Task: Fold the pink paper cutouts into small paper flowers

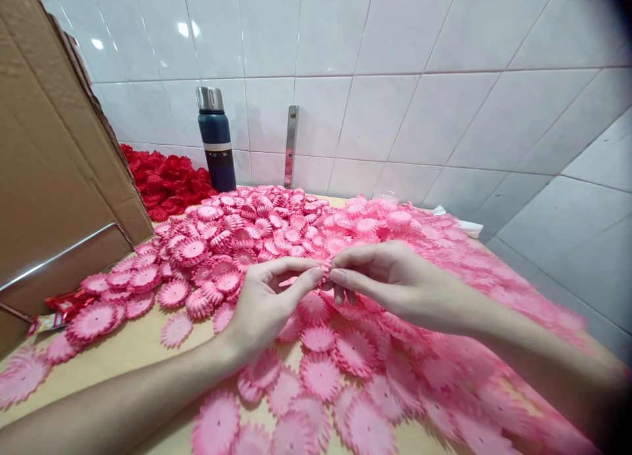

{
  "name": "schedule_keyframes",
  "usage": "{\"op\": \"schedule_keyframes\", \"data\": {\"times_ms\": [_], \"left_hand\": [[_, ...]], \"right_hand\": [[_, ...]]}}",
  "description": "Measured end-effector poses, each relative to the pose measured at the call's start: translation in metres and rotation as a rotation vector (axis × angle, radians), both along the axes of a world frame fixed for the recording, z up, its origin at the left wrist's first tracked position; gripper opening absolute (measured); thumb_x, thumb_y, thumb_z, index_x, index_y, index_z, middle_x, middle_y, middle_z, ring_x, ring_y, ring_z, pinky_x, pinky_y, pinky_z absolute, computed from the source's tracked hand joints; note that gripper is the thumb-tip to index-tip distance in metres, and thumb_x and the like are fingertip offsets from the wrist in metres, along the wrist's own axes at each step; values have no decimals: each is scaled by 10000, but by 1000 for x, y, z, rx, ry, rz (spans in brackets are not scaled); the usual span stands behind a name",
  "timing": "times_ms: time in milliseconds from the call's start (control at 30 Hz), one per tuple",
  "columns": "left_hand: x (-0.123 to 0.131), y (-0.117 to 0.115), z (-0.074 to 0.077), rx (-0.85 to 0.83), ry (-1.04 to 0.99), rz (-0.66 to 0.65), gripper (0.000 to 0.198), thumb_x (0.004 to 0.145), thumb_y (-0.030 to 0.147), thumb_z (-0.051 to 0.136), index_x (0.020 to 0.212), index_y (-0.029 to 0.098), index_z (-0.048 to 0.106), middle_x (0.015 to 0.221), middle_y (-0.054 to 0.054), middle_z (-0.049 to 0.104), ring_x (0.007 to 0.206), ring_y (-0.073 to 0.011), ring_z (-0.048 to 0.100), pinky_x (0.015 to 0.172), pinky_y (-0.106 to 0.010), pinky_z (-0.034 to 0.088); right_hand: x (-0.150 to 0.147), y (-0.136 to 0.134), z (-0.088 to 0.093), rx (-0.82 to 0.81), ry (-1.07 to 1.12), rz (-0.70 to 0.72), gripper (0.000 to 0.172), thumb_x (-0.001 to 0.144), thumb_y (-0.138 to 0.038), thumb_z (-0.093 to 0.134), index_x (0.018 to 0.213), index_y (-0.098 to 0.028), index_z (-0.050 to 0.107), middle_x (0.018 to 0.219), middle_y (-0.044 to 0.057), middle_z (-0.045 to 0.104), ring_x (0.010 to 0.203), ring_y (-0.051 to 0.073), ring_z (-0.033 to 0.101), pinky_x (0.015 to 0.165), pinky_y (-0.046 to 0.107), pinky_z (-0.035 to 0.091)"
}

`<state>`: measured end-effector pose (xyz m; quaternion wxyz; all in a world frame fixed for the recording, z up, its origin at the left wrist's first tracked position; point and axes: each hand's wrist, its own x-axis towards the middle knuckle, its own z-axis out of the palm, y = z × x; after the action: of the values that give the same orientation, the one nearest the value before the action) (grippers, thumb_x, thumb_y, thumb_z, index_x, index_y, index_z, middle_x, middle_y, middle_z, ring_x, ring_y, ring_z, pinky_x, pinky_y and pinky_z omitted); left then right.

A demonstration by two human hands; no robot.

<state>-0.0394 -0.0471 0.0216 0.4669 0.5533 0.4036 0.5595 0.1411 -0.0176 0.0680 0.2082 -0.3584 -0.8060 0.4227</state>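
My left hand (266, 303) and right hand (395, 280) pinch between their fingertips a pink piece (326, 269), mostly hidden at the clock's centre, probably light, soft and easily creased like the scalloped discs (261, 221) heaped toward twelve o'clock, so best held by its rim.

the left forearm (133, 396), bare, enters from eight o'clock and slants toward two, its wrist (230, 349) bent only slightly. the left hand (269, 303) has its thumb (303, 285) and forefinger (291, 265) stretched toward two o'clock, tips pinched. from four o'clock the bare right forearm (523, 336) reaches toward ten; the right hand (385, 277) points to nine, thumb under forefinger, other fingers curled below. both sets of fingertips appear to meet near the dial's centre, though the contact is too small to be sure.
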Motion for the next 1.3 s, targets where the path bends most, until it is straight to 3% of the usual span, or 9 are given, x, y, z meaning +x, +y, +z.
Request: {"op": "schedule_keyframes", "data": {"times_ms": [300, 433, 567, 767, 933, 1033, 1300], "left_hand": [[0, 0, 2, 18, 21, -9, 114, 790, 230, 696, 844, 149, 755, 873, -58, 772, 837, -191, 722, 795, -275, 578], [0, -1, 1, 30, 32, -73, 136, 779, 232, 714, 883, 157, 759, 890, -55, 772, 835, -185, 723, 798, -260, 577], [-1, -3, 0, 105, 135, -53, 144, 825, 214, 660, 906, 168, 770, 944, -70, 766, 871, -200, 714, 794, -279, 577], [-3, -2, 0, 139, 170, -42, 169, 850, 217, 626, 937, 179, 765, 996, -78, 755, 899, -213, 706, 809, -314, 580], [-1, 0, -1, 111, 107, -38, 143, 796, 191, 685, 914, 150, 756, 949, -83, 761, 857, -199, 716, 786, -292, 592], [-1, -1, -2, 114, 78, -61, 141, 789, 170, 687, 912, 150, 753, 947, -80, 760, 838, -188, 718, 775, -282, 595], [-2, 1, 0, 43, 60, -14, 118, 780, 217, 702, 853, 138, 749, 883, -65, 762, 832, -180, 714, 769, -256, 587]], "right_hand": [[-3, -6, 1, 83, -23, -61, 196, 893, -244, 522, 928, -175, 703, 780, 31, 688, 682, 149, 605, 584, 267, 465], [-6, -9, 3, 174, -39, -62, 174, 856, -174, 534, 838, -174, 707, 720, 12, 678, 633, 128, 587, 555, 247, 446], [-8, -9, 4, 209, -49, -53, 178, 846, -154, 524, 773, -166, 687, 712, 17, 681, 634, 133, 594, 572, 252, 457], [-7, -6, 1, 142, -37, -77, 170, 856, -192, 533, 772, -163, 678, 735, 29, 679, 656, 145, 592, 575, 264, 455], [-2, -1, -3, 3, -1, -66, 215, 886, -309, 560, 951, -165, 705, 792, 39, 687, 672, 144, 590, 571, 260, 460], [0, 2, -4, -35, 26, -40, 225, 881, -341, 580, 911, -157, 706, 779, 40, 679, 658, 139, 581, 580, 261, 460], [-1, -1, -2, 91, -27, -17, 208, 912, -275, 520, 914, -181, 705, 770, 23, 673, 661, 133, 567, 583, 254, 441]]}}
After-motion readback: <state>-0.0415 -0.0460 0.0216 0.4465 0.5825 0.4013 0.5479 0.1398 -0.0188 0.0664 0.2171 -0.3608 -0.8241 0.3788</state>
